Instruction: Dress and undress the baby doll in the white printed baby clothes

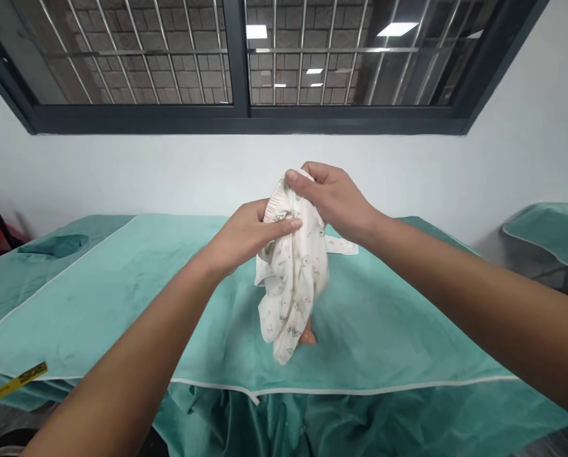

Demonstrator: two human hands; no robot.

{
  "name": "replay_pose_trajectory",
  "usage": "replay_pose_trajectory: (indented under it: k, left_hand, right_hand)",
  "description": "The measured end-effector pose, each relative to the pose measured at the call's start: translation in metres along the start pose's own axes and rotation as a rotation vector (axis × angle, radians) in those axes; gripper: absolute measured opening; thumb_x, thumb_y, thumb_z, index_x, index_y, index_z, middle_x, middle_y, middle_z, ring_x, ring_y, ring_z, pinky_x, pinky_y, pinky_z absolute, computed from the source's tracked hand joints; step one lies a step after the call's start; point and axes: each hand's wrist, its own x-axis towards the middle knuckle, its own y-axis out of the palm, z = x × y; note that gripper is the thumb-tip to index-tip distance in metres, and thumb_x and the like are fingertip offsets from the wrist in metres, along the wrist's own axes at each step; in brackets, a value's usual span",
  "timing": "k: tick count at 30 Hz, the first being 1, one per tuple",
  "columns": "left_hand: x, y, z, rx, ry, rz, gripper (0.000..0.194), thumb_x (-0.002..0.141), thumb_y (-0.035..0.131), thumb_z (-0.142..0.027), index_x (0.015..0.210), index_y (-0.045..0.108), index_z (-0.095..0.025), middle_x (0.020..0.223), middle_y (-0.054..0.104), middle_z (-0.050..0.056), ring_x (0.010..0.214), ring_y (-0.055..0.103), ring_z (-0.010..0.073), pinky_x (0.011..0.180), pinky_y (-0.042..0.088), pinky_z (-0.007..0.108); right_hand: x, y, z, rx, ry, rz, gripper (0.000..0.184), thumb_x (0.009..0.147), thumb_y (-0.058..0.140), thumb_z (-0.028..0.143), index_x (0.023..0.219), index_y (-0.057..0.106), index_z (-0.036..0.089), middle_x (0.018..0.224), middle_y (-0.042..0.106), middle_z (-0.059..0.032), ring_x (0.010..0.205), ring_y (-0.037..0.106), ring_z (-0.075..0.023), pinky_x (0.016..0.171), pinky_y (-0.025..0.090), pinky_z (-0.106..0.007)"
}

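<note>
White baby pants [296,273] with a small print and a gathered elastic waistband hang bunched between my two hands above the bed. My left hand [255,231] pinches the cloth at the left side, its thumb lying across the front. Higher up on the right, my right hand [329,190] grips the waistband between thumb and fingers. Behind the pants a small doll-like foot [307,334] shows at the bottom. A white printed sleeve-like piece [342,245] lies out to the right. Whatever else lies behind the cloth is hidden.
A green sheet [122,298] with white piping covers the bed, which stands against a white wall below a barred window [245,120]. Another green-covered surface [550,235] is at the right. A yellow strap [14,384] shows at the lower left.
</note>
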Motion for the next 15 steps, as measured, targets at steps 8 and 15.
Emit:
replay_pose_trajectory:
  k: [8,15]
  left_hand:
    - [0.012,0.003,0.014,-0.317,0.041,-0.347,0.021,0.076,0.068,-0.032,0.089,0.058,-0.019,0.077,0.061,0.0,0.07,0.06,0.0139,0.061,0.047,0.023]
    - [0.001,0.012,0.023,-0.297,-0.13,-0.04,0.04,0.071,0.075,-0.051,0.08,0.059,-0.016,0.065,0.051,-0.002,0.047,0.041,0.0047,0.039,0.031,0.018]
  right_hand:
    - [-0.015,-0.012,0.001,-0.177,0.299,0.601,0.026,0.065,0.08,0.038,0.076,0.07,0.016,0.075,0.067,-0.0011,0.066,0.06,-0.0148,0.057,0.044,-0.023]
    - [-0.004,-0.006,-0.016,0.286,0.258,0.111,0.012,0.069,0.072,0.026,0.072,0.064,0.016,0.07,0.067,-0.0016,0.062,0.06,-0.0143,0.057,0.047,-0.026]
